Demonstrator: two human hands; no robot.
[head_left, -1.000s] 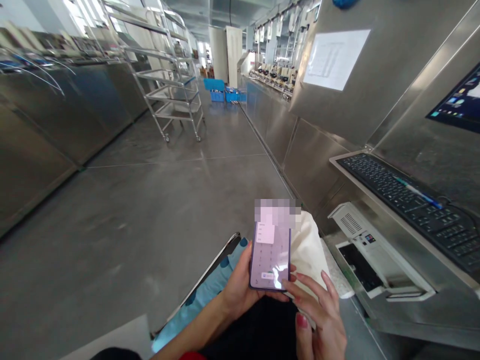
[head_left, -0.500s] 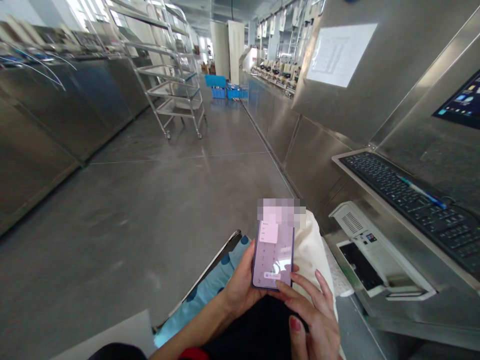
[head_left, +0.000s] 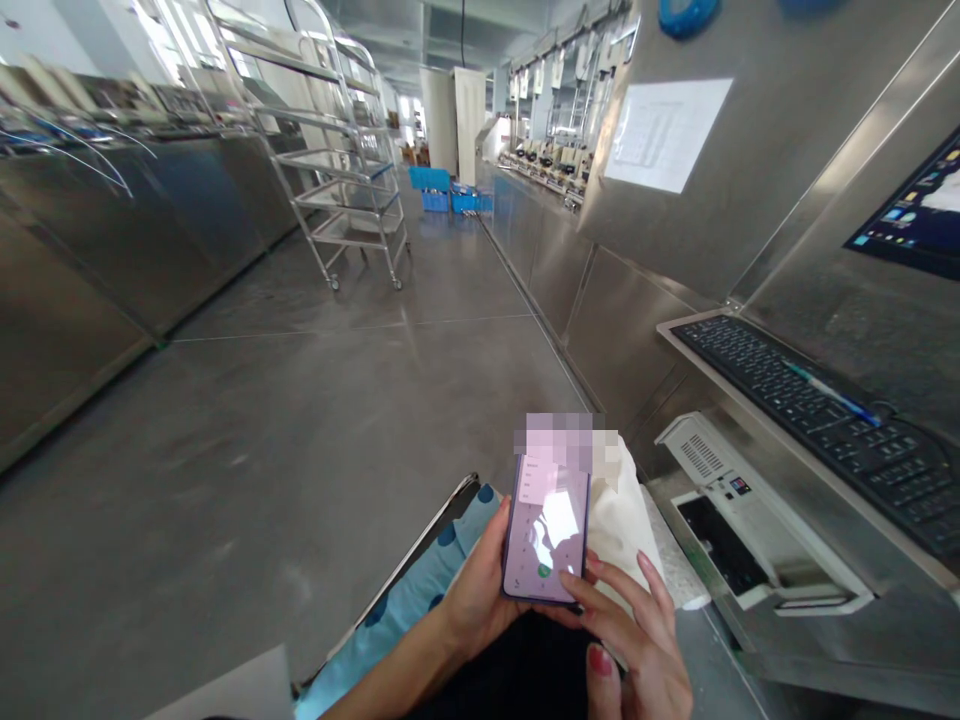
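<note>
A smartphone (head_left: 544, 530) with a pinkish lit screen rests in my left hand (head_left: 480, 580), whose fingers wrap its side and lower edge. The screen shows a pale list box, a glare patch and a small green round button near the bottom; its top is blurred out. My right hand (head_left: 630, 630) is beside the phone's lower right, fingers apart, holding nothing. One of its fingertips is at the lower right of the screen; I cannot tell whether it touches. Blue dotted fabric (head_left: 420, 590) and white cloth (head_left: 619, 520) lie around my lap.
To the right, a black keyboard (head_left: 810, 410) with a pen (head_left: 832, 393) on it sits on a shelf, below a monitor (head_left: 915, 220). A white device (head_left: 772, 520) stands beneath. Ahead are a metal rack trolley (head_left: 345, 200) and blue crates (head_left: 450, 198).
The view has tilted up slightly, so the phone and hands sit lower. On the screen, a pale bar near the bottom has given way to a green round button.
</note>
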